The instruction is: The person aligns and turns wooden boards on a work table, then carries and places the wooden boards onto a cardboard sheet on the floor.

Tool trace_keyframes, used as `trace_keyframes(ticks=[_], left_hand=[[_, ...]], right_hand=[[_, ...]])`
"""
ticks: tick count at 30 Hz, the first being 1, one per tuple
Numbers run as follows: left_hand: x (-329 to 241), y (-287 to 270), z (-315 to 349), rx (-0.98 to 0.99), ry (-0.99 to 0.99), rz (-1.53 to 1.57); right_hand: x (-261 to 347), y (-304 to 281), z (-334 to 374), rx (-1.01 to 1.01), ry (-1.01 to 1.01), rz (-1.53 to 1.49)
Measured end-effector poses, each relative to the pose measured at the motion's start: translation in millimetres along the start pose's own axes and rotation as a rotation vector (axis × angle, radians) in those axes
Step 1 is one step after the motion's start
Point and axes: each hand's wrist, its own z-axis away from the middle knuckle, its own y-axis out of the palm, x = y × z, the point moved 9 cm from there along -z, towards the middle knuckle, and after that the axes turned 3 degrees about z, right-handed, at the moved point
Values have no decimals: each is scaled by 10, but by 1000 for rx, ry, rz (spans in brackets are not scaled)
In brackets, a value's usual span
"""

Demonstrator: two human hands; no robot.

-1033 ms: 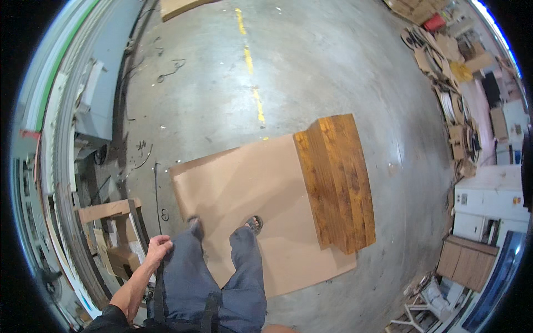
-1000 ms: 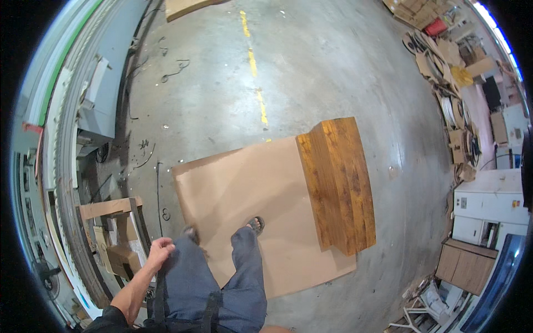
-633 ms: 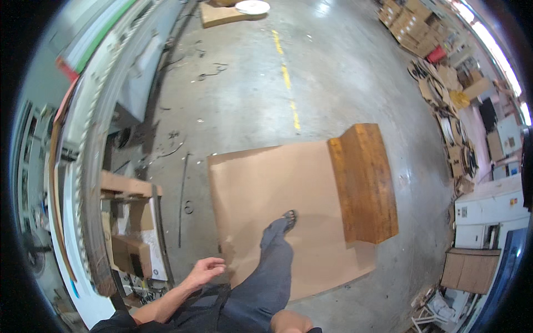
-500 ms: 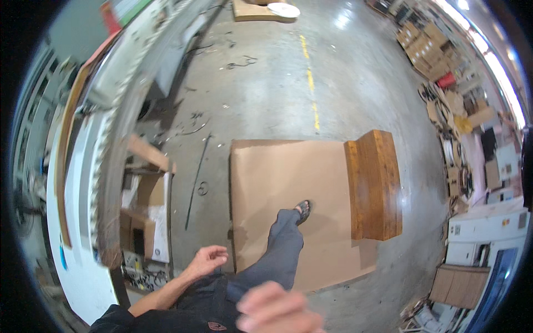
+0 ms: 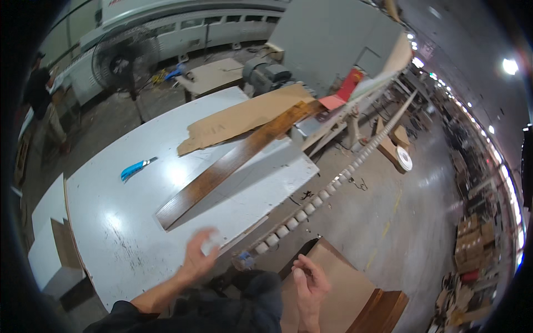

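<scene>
My left hand (image 5: 199, 255) hovers over the near edge of the white table (image 5: 133, 233), its fingers spread and a little blurred, with nothing in it. In front of it, a long dark-brown stained wooden board (image 5: 227, 166) lies slantwise along the table toward the machine at the far end. My right hand (image 5: 312, 286) is held out beyond the table edge, empty, with fingers loosely bent and apart. Below that hand are a brown cardboard sheet (image 5: 333, 272) on the floor and brown wooden boards (image 5: 380, 313) at its right side.
A blue utility knife (image 5: 136, 168) and a torn cardboard piece (image 5: 239, 119) lie on the table. A roller rail (image 5: 311, 205) runs beside it. Beyond stand an electric motor (image 5: 267, 75) and a fan (image 5: 123, 64). Another person (image 5: 41, 94) stands at the far left.
My view has swung left from the cardboard and boards on the floor to the table with the long board. My left hand has come up over the table edge; my right hand has moved outward.
</scene>
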Motion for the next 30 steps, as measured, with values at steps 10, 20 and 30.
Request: trace_keyframes(ticks=[10, 20, 30], left_hand=[[1238, -1005, -1083, 69, -229, -639], [731, -2017, 986, 178, -378, -689], [939, -2047, 823, 217, -360, -756]], right_hand=[[-784, 1789, -1747, 450, 193, 14], [-1796, 2823, -1662, 629, 646, -179], [-1645, 2381, -3493, 124, 430, -540]])
